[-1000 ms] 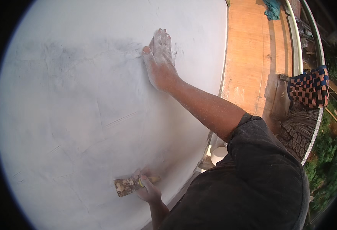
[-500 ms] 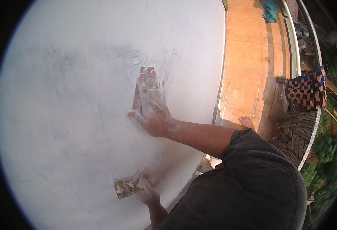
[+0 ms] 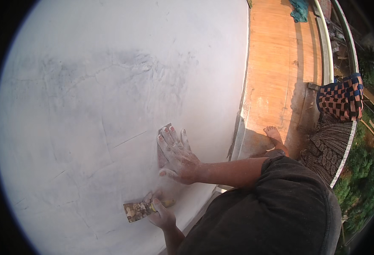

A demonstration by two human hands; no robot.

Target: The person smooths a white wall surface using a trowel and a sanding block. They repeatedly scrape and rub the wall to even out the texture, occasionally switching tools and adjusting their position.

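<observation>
- A worker in a dark shirt (image 3: pixel 272 208) faces a pale, smudged wall (image 3: pixel 80 123), both hands whitened with dust.
- Low in the view, the left hand (image 3: pixel 163 216) grips a scraper (image 3: pixel 138 211), fingers wrapped around its yellowish handle and thumb laid over the top; the worn blade points left, the tool's long axis running nearly level across the view.
- Just above, the right hand (image 3: pixel 179 161) lies flat, its fingers extended and slightly apart, over a thin brown piece (image 3: pixel 162 156) set against the wall.
- That piece sits directly beneath the right fingers, showing past their tips and along the thumb side; its long axis runs roughly up and down the view, near the line of the fingers. The right hand covers it; the left, below, is near but apart from it.
- Beyond the fingertips, higher on the wall, spreads a grey, roughened patch (image 3: pixel 146 63).
- To the right, a bare foot (image 3: pixel 273 133) stands on a wood-toned floor (image 3: pixel 276 55); farther along lies a blue-green cloth (image 3: pixel 299 12).
</observation>
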